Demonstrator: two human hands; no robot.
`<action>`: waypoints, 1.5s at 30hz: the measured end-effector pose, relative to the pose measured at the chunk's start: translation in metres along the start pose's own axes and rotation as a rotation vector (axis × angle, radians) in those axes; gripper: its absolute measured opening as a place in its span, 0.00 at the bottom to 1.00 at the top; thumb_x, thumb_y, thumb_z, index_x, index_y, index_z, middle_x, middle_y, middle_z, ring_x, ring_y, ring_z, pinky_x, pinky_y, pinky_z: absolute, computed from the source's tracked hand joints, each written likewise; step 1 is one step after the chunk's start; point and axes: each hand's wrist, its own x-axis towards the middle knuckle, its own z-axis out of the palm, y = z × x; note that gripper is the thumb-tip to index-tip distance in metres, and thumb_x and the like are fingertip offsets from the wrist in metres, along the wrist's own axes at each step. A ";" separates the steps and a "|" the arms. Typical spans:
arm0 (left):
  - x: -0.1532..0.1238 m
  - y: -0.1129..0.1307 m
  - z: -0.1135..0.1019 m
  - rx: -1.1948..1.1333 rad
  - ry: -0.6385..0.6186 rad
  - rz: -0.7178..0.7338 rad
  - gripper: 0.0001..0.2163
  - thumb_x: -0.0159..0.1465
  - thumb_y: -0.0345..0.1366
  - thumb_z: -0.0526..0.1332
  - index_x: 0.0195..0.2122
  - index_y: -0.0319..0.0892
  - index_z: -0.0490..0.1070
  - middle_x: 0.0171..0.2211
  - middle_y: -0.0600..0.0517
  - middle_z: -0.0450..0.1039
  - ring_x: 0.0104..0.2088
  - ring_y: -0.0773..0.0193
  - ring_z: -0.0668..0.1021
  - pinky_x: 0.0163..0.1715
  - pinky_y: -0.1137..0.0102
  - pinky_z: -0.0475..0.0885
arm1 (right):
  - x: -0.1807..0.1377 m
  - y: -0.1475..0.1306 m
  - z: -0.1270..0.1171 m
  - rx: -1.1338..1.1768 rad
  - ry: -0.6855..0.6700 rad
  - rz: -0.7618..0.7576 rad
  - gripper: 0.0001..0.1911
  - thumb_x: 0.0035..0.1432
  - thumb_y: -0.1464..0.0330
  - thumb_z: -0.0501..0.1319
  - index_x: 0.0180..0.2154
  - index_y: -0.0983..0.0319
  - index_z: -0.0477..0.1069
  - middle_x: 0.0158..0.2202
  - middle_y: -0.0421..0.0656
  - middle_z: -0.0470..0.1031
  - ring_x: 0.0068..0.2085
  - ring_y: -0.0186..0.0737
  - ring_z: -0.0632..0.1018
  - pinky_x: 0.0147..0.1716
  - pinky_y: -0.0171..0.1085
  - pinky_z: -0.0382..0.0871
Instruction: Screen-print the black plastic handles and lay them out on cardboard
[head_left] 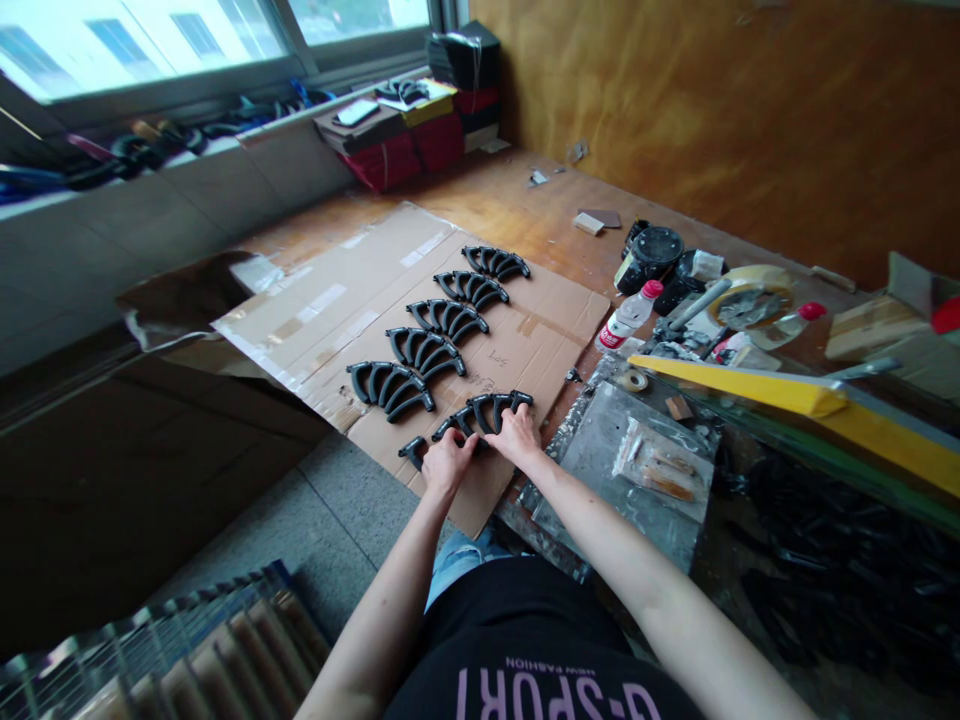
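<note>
Black curved handle-like parts lie nested in fan-shaped rows on a flattened cardboard sheet. Both hands are at the nearest row, whose parts spread into an arc. My left hand is closed, thumb and fingers pinching the lower end of one of these parts. Close by, my right hand has its fingers bent over the row's right side and its thumb beside my left fingertips. Fingers partly hide the parts they touch. A single curved part lies just left of my left hand. Farther up, another row sits apart.
Right of the cardboard stand a red-capped bottle, black tubs and a tape roll. A yellow-edged bar and a bagged item lie nearer. Stacked red-sided boxes stand by the window. Many black parts are piled lower right.
</note>
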 end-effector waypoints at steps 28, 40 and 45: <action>0.018 0.003 0.000 -0.062 0.025 0.026 0.22 0.62 0.58 0.54 0.42 0.46 0.74 0.37 0.43 0.81 0.44 0.50 0.81 0.43 0.62 0.72 | 0.003 0.028 -0.010 0.036 -0.040 -0.088 0.17 0.62 0.60 0.60 0.47 0.63 0.77 0.51 0.53 0.70 0.48 0.43 0.76 0.52 0.36 0.65; 0.023 -0.003 -0.005 -0.105 -0.090 0.155 0.19 0.70 0.48 0.45 0.50 0.46 0.70 0.38 0.46 0.80 0.43 0.54 0.81 0.44 0.64 0.70 | -0.020 -0.005 -0.011 -0.099 0.034 -0.306 0.24 0.58 0.62 0.64 0.56 0.53 0.67 0.60 0.49 0.63 0.59 0.52 0.64 0.50 0.47 0.69; 0.022 -0.004 -0.009 -0.088 -0.121 0.212 0.17 0.72 0.43 0.43 0.50 0.45 0.69 0.45 0.45 0.78 0.44 0.55 0.81 0.42 0.66 0.70 | -0.015 -0.038 0.013 -0.121 0.010 -0.166 0.19 0.61 0.65 0.60 0.53 0.58 0.69 0.61 0.51 0.63 0.59 0.62 0.62 0.50 0.58 0.66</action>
